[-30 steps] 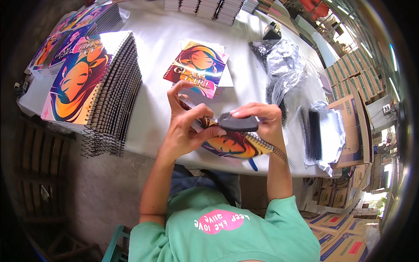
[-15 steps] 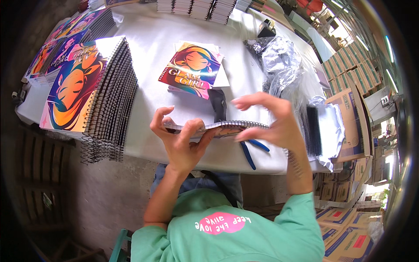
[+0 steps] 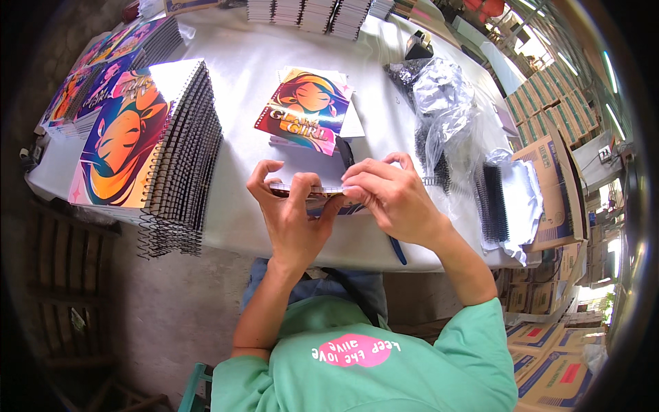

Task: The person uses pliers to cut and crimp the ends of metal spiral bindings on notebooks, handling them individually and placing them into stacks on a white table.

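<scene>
My left hand [image 3: 292,209] grips a notebook [image 3: 321,189] on edge near the table's front, its punched edge upward and its fingers wrapped over it. At the right part of that edge, my right hand [image 3: 395,199] has its fingers pinched together on a spiral binding coil [image 3: 431,181], whose free end sticks out to the right. Just beyond lies a loose stack of punched notebooks with a colourful illustrated cover [image 3: 307,110]. A black object [image 3: 345,150] rests against that stack. Under my right hand, one blue handle [image 3: 397,250] of a hand tool shows; the rest is hidden.
Coil-bound notebooks [image 3: 123,147] stand in a tall stack at the left, with more piles behind. Clear plastic bags [image 3: 439,89] and black coils [image 3: 491,202] lie at the right beside an open cardboard box [image 3: 552,192]. Further bound stacks [image 3: 305,15] line the far edge.
My right hand has moved left and closed from a spread pose onto the coil at the notebook's edge. It now covers part of the blue-handled tool. The left hand keeps its hold.
</scene>
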Demonstrator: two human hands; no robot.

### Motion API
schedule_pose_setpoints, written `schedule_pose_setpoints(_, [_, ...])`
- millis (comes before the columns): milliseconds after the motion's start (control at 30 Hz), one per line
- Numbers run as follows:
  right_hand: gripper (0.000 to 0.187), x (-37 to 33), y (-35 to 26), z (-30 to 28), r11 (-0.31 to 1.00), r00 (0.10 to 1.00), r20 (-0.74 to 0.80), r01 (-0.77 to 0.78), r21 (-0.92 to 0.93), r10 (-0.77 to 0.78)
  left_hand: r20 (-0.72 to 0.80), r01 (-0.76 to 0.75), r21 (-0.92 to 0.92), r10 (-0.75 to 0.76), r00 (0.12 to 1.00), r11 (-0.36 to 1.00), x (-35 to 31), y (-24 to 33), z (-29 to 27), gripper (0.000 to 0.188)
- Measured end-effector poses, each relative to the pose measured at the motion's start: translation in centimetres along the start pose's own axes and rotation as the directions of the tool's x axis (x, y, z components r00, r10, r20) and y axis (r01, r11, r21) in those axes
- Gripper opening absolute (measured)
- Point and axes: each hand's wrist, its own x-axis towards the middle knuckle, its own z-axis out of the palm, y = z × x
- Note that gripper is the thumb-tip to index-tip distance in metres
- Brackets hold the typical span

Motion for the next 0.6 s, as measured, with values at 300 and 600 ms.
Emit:
schedule_pose_setpoints(300, [0.014, -0.4, -1.8, 0.9, 0.973, 0.963, -0.138, -0.228, 0.038, 0.231, -0.003, -0.012, 0.011, 0.012, 1.0, 1.0, -0.9, 0.4, -0.1, 0.038])
schedule_pose_setpoints(600, [0.053, 1.6, 5.8, -2.4, 0.725, 0.77, 0.525, -0.587, 0.36, 0.362, 0.221, -0.089, -0.131, 0.117, 0.968, 0.987, -0.2, -1.7, -2.3, 0.049])
